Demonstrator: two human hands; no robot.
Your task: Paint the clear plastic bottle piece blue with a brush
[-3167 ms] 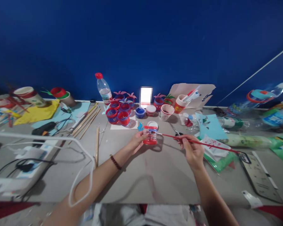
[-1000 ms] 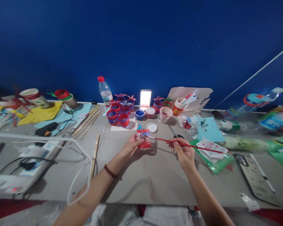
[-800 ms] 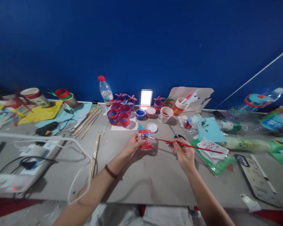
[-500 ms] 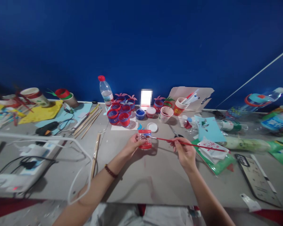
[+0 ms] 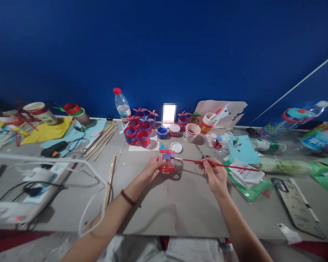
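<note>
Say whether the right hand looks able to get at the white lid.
Probably yes: nothing tall stands between the right hand and the white lid, though it holds the red brush.

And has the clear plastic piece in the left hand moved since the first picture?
Yes: judged against the white lid, the clear plastic piece in the left hand has moved left, so more of the lid shows.
</note>
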